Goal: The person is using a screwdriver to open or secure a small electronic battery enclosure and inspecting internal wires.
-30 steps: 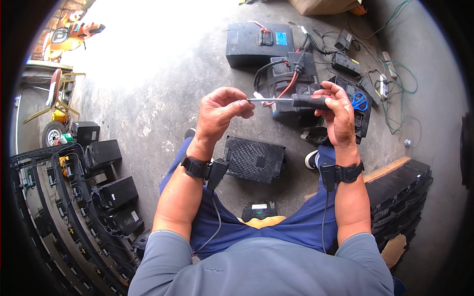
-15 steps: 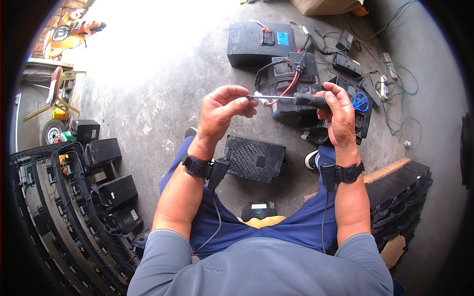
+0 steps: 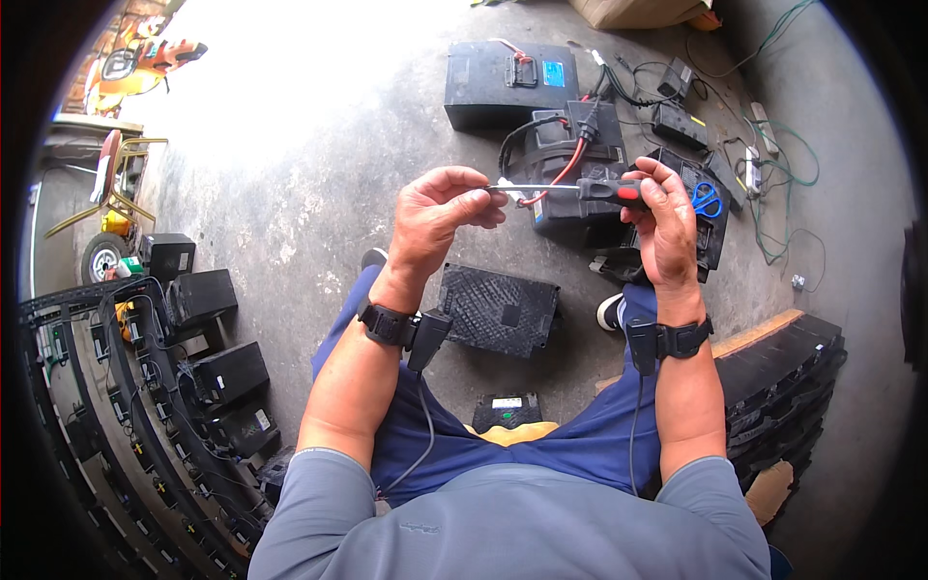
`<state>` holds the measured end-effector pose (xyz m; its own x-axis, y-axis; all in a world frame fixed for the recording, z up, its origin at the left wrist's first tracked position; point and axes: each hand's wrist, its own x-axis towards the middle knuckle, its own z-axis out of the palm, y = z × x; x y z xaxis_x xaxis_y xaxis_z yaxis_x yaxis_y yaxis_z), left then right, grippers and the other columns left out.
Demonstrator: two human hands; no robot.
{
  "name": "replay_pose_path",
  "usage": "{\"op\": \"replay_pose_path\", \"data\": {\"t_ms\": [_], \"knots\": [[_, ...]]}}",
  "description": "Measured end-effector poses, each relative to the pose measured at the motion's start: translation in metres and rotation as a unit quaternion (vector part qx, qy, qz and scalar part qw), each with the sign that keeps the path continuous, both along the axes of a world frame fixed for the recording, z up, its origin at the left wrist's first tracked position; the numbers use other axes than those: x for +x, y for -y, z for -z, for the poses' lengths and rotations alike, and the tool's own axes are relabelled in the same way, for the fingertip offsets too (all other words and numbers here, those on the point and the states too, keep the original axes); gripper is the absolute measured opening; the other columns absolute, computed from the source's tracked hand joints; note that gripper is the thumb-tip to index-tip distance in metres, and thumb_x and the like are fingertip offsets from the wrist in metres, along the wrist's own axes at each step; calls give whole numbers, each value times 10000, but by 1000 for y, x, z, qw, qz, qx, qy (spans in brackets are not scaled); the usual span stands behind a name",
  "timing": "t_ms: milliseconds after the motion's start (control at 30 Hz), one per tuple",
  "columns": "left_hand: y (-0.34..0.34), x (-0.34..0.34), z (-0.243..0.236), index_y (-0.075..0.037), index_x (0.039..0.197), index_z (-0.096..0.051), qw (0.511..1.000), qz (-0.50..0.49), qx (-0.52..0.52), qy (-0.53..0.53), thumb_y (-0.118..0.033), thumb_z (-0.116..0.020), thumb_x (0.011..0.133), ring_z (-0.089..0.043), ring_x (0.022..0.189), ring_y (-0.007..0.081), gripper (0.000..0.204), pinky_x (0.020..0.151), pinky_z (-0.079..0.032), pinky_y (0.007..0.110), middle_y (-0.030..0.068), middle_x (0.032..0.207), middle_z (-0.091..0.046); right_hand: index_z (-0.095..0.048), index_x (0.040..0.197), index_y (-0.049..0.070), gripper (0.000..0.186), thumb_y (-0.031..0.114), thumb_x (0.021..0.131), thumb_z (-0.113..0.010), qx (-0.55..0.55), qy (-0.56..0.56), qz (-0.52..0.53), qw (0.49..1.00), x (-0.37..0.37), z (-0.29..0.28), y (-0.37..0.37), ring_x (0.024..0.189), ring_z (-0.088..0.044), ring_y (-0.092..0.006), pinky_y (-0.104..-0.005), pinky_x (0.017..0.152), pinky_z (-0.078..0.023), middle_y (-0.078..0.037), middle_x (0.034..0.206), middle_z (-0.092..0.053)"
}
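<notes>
A screwdriver [image 3: 604,190] with a black handle and a red patch lies level across the air between my hands. My right hand [image 3: 667,227] has its fingers closed round the end of the handle. At the other end, my left hand [image 3: 437,213] pinches the tip of the metal shaft between thumb and fingers. Behind the screwdriver sits a black battery [image 3: 570,208] with red and black cables running over it. On the floor below my hands, between my legs, rests a black textured cover [image 3: 501,311].
Farther back stands a black battery case [image 3: 507,87] with a handle. Blue scissors [image 3: 707,199] lie on a black case at the right, near chargers [image 3: 680,126] and green cables. Stacked black batteries [image 3: 778,377] stand at lower right; a rack [image 3: 106,387] fills the left.
The screwdriver has turned about its length in my right hand, bringing a red patch on the handle into sight. My left hand has barely moved.
</notes>
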<state>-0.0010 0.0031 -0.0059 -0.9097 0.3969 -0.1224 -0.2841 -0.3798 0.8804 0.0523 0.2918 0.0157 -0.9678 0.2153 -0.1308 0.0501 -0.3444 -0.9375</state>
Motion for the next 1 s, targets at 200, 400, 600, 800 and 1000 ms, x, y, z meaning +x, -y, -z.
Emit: {"op": "replay_pose_path", "data": {"t_ms": [200, 400, 600, 800, 1000], "knots": [[-1, 0, -1, 26, 1075, -637, 1000, -5, -5, 2, -31, -657, 913, -729, 810, 265, 173, 729, -616, 378, 201, 966, -720, -530, 1262, 25, 316, 188, 994, -561, 22, 34, -33, 999, 1, 4, -11, 728, -614, -88, -214, 615, -491, -49, 1028, -650], [1, 1, 0, 31, 1072, -643, 1000, -5, -12, -6, -30, -660, 911, -729, 804, 264, 173, 727, -618, 378, 203, 956, -721, -529, 1257, 19, 323, 125, 952, -526, -7, 28, 12, 1000, -2, -5, 1, 731, -616, -104, -223, 621, -497, -84, 1025, -653], [1, 0, 2, 32, 1062, -647, 1000, -5, -11, -10, -26, -659, 910, -729, 798, 261, 163, 721, -619, 374, 201, 943, -722, -500, 1276, 6, 336, 161, 977, -509, 26, 20, -2, 999, 0, -4, 0, 784, -626, -118, -236, 673, -505, -88, 1034, -654], [0, 0, 1, 35, 1054, -649, 1000, -2, -9, -11, -21, -661, 908, -730, 802, 260, 157, 722, -620, 373, 200, 939, -723, -496, 1280, 20, 345, 172, 972, -527, 40, 29, -16, 999, 0, 0, -4, 804, -626, -111, -237, 670, -490, -80, 1041, -652], [1, -1, 3, 34, 1054, -649, 1000, -1, -9, -9, -20, -662, 906, -729, 800, 259, 159, 728, -621, 375, 199, 939, -722, -505, 1274, 41, 334, 201, 985, -551, 69, 20, -1, 997, 2, -4, 1, 853, -654, -122, -237, 675, -491, -55, 1082, -639]]}}
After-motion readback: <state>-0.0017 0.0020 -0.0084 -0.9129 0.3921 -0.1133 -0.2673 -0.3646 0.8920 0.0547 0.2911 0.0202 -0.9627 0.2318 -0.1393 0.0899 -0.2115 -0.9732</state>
